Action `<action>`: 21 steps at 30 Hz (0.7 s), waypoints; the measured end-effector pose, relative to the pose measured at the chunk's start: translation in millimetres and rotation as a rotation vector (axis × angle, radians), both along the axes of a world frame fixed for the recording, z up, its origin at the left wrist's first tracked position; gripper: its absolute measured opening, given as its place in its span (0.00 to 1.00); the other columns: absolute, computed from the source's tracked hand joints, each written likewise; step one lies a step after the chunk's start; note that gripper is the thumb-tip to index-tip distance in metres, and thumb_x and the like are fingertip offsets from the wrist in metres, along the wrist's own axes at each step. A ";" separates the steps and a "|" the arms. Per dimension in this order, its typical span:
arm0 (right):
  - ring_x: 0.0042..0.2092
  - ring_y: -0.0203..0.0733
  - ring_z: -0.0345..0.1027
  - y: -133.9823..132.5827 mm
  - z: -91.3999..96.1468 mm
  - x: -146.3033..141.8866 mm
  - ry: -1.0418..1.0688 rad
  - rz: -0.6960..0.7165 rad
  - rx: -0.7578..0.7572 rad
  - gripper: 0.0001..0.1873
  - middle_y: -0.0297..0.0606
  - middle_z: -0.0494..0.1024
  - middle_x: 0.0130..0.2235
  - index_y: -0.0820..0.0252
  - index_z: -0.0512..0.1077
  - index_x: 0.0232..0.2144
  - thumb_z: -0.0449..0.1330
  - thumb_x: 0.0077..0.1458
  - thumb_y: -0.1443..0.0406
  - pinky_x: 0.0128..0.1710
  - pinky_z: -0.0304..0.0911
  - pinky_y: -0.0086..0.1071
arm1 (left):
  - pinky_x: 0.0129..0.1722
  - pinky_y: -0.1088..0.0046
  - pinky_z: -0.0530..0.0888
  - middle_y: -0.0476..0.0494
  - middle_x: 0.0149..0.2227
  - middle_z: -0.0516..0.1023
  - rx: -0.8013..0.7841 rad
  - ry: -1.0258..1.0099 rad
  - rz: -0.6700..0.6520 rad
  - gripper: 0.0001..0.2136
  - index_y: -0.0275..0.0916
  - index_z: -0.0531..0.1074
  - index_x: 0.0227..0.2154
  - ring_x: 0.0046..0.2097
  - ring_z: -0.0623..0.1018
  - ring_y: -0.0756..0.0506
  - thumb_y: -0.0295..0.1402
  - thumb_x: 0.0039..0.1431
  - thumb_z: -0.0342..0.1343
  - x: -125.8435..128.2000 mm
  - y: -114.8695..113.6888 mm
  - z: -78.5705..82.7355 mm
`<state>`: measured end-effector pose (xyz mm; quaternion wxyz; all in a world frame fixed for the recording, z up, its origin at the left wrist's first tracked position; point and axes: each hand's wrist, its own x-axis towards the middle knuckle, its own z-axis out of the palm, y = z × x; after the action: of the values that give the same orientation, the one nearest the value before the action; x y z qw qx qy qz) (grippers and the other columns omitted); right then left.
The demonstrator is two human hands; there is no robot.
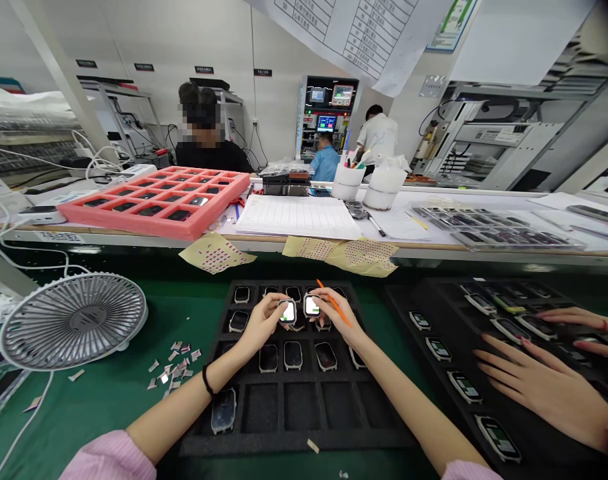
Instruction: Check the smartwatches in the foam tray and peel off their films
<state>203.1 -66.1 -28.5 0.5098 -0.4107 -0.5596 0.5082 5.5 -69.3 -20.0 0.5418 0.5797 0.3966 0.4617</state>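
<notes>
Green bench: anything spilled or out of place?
Yes: small scraps lie loose between the fan and middle black tray, scattered rather than contained. Another scrap sits at the tray's front rim, outside any compartment.

Left fingers (pixel 271 303) pinch one lit watch case (pixel 287 312); right fingers (pixel 339 298) hold a second, also lit (pixel 313 306), plus an orange stick (pixel 337 307). The two cases sit side by side above a black foam tray (pixel 254 440) on a green surface (pixel 159 307). Nearest row: one dark watch (pixel 224 410), leftmost compartment. Left of tray: small loose scraps (pixel 173 373), then a grey fan (pixel 79 320). Right: a co-worker's hand (pixel 544 387) spread over another black tray (pixel 404 313), lit watches along its left edge. Raised shelf behind: pink compartment tray (pixel 199 227), printed sheets (pixel 299 217); dotted yellow sheets (pixel 217 253) hang from its edge.
</notes>
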 end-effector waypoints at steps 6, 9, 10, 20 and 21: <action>0.22 0.35 0.69 1.4 -2.1 1.1 -0.027 -0.043 -0.026 0.13 0.31 0.71 0.28 0.57 0.69 0.35 0.64 0.50 0.57 0.17 0.57 0.26 | 0.22 0.77 0.70 0.49 0.28 0.72 -0.009 0.023 -0.026 0.17 0.37 0.68 0.35 0.26 0.72 0.51 0.46 0.51 0.59 0.3 -0.2 -0.1; 0.24 0.35 0.70 2.2 -3.0 0.7 -0.027 -0.003 -0.002 0.15 0.33 0.73 0.32 0.57 0.69 0.37 0.65 0.48 0.58 0.18 0.58 0.26 | 0.28 0.74 0.73 0.45 0.35 0.73 0.027 0.018 -0.044 0.17 0.37 0.67 0.38 0.31 0.74 0.49 0.42 0.51 0.60 1.2 0.3 -2.4; 0.25 0.35 0.70 2.5 -3.5 0.6 -0.027 0.012 0.008 0.16 0.34 0.73 0.33 0.56 0.68 0.38 0.65 0.48 0.58 0.18 0.59 0.26 | 0.30 0.74 0.73 0.44 0.37 0.74 0.043 0.023 -0.049 0.17 0.37 0.67 0.39 0.33 0.75 0.48 0.41 0.51 0.60 1.3 0.4 -3.0; 0.27 0.36 0.70 4.7 -6.9 0.0 -0.058 0.031 0.004 0.23 0.34 0.72 0.34 0.55 0.67 0.39 0.70 0.41 0.59 0.19 0.60 0.25 | 0.33 0.74 0.71 0.43 0.38 0.73 0.080 0.071 -0.004 0.18 0.37 0.65 0.41 0.38 0.75 0.46 0.37 0.48 0.62 -0.3 2.2 -5.6; 0.26 0.35 0.69 4.5 -6.4 -0.1 -0.055 0.015 -0.005 0.22 0.33 0.71 0.33 0.56 0.67 0.38 0.69 0.41 0.59 0.18 0.59 0.25 | 0.31 0.75 0.71 0.44 0.37 0.73 0.073 0.061 0.001 0.18 0.37 0.66 0.40 0.36 0.74 0.47 0.38 0.48 0.62 -0.2 2.4 -5.7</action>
<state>202.9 -61.6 -34.9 0.4895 -0.4213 -0.5752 0.5020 5.3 -66.9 -25.8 0.5077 0.6127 0.3963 0.4581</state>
